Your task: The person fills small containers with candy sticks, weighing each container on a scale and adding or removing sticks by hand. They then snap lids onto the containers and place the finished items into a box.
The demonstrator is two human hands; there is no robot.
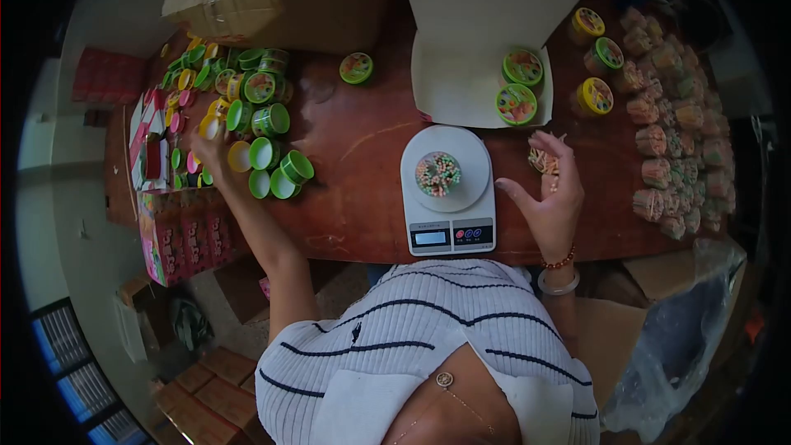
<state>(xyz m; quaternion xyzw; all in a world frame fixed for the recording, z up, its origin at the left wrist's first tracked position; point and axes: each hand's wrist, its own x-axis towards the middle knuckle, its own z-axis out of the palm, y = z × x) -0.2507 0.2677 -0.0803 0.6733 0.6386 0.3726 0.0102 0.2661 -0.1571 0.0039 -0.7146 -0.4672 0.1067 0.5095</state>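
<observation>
- We see a brown table (362, 132) with a bare strip in the middle, between the pile of lids and the scale.
- The near edge of the table runs just in front of our striped shirt (412, 338).
- The left edge is crowded by red boxes (177, 231), so there is little room there.
- The right side is lined with bundles of sticks (671, 148), packed close together.
- Our left hand (208, 144) reaches far out to the pile of green and yellow lids (247, 107). The fingers lie on the pile, and we cannot tell if they grip one.
- Our right hand (550, 189) rests just right of the scale, palm turned in, fingers loosely curled. The fingertips pinch a small bunch of colored sticks (544, 162).
- A white scale (447, 189) sits in front of us. On its plate stands a little round cup (437, 174) full of sticks with colored tips.
- Behind the scale is an open white box (461, 74). Two closed tubs (517, 86) with green lids lie inside it.
- Three more closed tubs (597, 66) with yellow and green lids stand right of the box.
- One green tub (356, 67) stands alone, well apart from the pile.
</observation>
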